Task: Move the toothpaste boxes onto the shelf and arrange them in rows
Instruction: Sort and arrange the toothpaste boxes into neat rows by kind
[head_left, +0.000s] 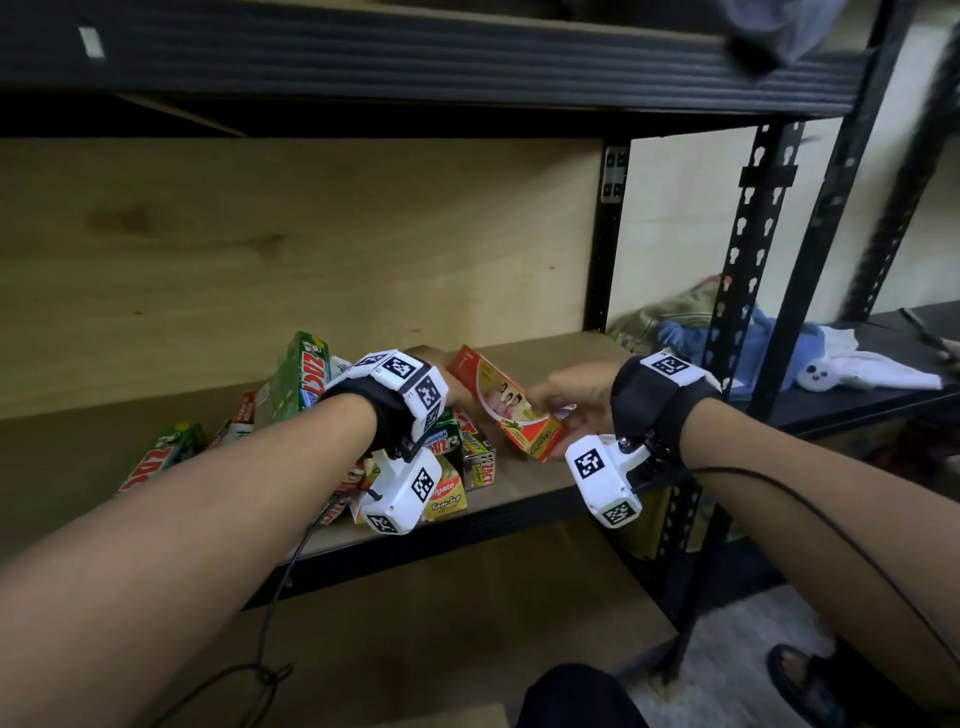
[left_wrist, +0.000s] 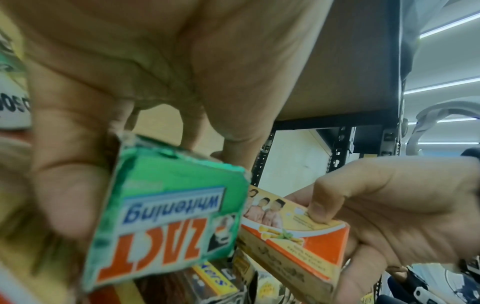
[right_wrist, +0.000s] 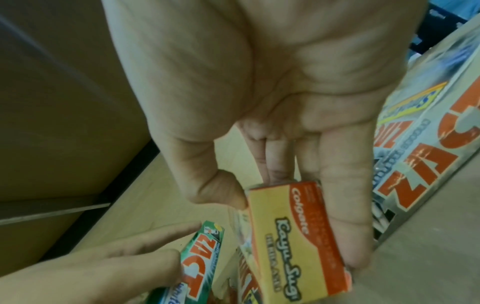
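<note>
Now, left hand gripping green Zact box, right hand pinching orange Colgate box (both above shelf)

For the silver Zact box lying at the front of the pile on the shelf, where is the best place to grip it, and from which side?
Probably across the long narrow sides of the silver Zact box, coming from above and from the open front of the shelf. It lies flat with its end toward the front edge, its top face uncovered. Both hands are busy: the left hand holds a green box, and the right hand holds an orange box.
</note>
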